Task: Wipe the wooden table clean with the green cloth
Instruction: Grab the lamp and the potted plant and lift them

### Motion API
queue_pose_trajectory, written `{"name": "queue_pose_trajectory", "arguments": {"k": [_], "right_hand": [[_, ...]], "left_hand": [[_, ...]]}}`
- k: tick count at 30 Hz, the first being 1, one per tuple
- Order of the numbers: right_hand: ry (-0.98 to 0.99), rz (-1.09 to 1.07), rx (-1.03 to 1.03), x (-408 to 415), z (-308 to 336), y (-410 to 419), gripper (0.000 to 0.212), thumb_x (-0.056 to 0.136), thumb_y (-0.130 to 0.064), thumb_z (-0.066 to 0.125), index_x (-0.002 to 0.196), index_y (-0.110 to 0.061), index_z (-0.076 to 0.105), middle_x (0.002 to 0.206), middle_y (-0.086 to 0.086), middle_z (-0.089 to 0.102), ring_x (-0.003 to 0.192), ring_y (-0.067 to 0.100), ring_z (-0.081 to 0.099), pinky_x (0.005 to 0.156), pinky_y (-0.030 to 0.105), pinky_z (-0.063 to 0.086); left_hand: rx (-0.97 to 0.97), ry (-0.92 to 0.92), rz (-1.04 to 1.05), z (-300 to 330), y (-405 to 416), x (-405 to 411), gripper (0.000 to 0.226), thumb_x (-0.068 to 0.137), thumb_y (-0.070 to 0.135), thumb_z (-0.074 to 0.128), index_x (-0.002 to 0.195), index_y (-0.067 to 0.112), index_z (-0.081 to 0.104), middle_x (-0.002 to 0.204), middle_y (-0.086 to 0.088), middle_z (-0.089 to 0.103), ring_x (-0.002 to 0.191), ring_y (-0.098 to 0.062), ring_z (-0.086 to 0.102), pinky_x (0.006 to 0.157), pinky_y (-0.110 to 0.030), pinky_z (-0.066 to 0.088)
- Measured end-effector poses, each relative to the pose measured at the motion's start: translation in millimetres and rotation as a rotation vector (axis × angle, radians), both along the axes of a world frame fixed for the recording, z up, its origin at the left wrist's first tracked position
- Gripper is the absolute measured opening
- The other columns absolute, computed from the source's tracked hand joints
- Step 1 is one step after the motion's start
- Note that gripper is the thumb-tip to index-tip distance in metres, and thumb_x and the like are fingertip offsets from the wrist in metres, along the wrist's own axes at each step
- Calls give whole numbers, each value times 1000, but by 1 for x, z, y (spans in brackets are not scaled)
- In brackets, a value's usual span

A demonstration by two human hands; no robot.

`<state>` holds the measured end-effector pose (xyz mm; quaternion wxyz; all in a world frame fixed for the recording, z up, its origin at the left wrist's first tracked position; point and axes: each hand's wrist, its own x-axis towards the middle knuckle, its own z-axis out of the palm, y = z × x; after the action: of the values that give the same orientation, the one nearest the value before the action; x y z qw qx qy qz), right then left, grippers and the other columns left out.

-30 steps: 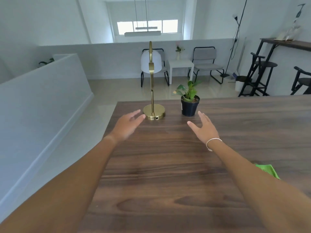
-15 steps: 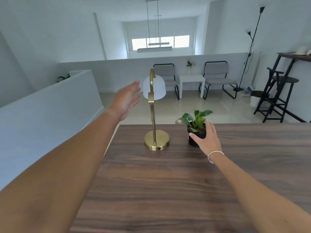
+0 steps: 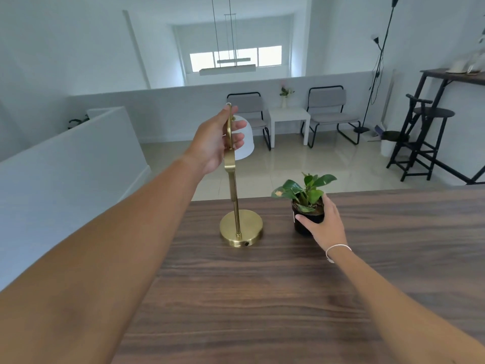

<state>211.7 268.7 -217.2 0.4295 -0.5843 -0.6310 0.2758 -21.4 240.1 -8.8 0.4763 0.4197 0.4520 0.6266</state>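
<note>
The dark wooden table fills the lower part of the head view. A brass lamp with a white shade stands near its far edge. My left hand is wrapped around the lamp's curved brass neck, high up. To the right of the lamp sits a small plant in a black pot. My right hand grips the pot from its right side, thumb across the front. The green cloth is out of view.
The table's far edge runs just behind the lamp and plant, and its left edge drops beside a white half wall. Beyond are two grey chairs, a white side table and black stools at the right.
My left hand rose from near the lamp base and closed on the lamp's neck. My right hand reached forward and took hold of the plant pot. The view tilted up, so the cloth left the frame.
</note>
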Motion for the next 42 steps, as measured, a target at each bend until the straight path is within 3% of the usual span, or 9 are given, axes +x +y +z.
{"name": "queue_pose_trajectory", "arguments": {"k": [3,7,24,33,42], "right_hand": [[9,-9,12,0,-2,1,85,71,-41,74,142,-24,30,147,0,36,135,18,35,109,37,34],[35,-19,15,-1,-3,2,79,70,-40,75,137,-22,38,143,-2,40,131,17,40,108,34,36],[100,-42,75,6,20,-32,78,70,-36,76,137,-21,39,139,-5,45,126,15,45,102,28,36],[74,98,70,27,31,-102,80,67,-39,77,136,-27,38,136,-10,46,123,11,46,104,30,40],[162,78,56,35,13,-205,77,66,-35,79,133,-27,42,134,-11,49,121,10,49,102,26,39]], "left_hand": [[0,-73,-22,-3,3,2,32,95,38,45,116,18,58,54,9,52,43,-7,41,46,-18,40],[-9,-87,-39,-2,4,4,30,96,41,40,106,22,61,52,10,40,41,-5,32,43,-16,31],[0,-80,72,11,-34,15,32,97,37,39,98,18,64,45,11,38,37,-5,29,39,-16,28],[51,-88,147,29,-110,24,30,96,36,39,98,19,64,45,12,40,37,-5,30,39,-16,28],[45,-89,161,16,-191,25,30,96,36,38,102,18,62,46,11,39,37,-5,30,39,-16,28]]}}
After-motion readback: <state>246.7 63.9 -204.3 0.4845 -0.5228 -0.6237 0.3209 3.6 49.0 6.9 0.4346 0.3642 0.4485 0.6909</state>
